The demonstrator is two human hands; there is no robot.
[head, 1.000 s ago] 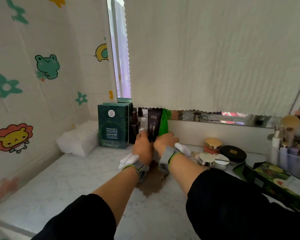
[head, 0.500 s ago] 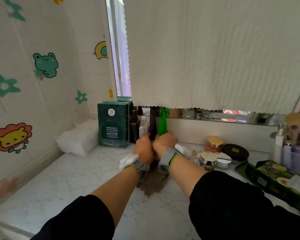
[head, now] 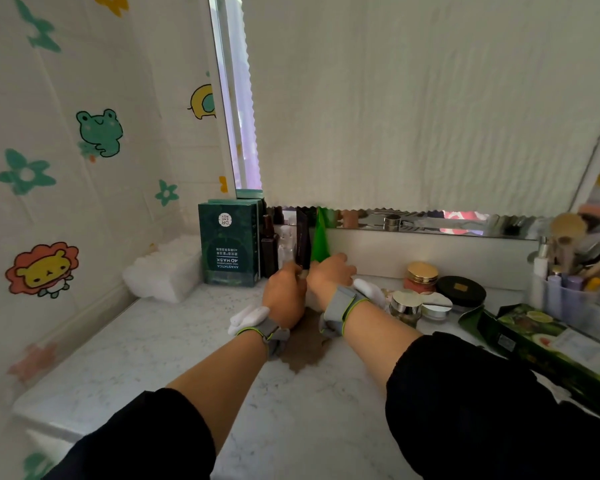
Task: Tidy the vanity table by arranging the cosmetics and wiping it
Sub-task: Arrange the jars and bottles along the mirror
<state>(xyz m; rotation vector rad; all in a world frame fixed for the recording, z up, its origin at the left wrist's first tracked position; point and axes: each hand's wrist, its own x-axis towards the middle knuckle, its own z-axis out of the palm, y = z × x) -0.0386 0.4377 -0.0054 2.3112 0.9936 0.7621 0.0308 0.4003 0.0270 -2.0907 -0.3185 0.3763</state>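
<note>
Two tubes: dark tube and green tube, standing upright at the back edge of the table, just right of the green box.
Handling: probably light, soft-walled and tippy on a narrow foot. Best held low, near the base.
Left hand: fingers curled on the dark tube's foot.
Right hand: at the green tube's base; fingers hidden, can't tell if clasped.
Nearby: gold-lidded jar to the right, well apart; brown patch under the wrists.

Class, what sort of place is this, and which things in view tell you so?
Probably a home vanity table: cosmetic jars, a holder of makeup brushes, and a mirror strip below a cloth cover.
</note>
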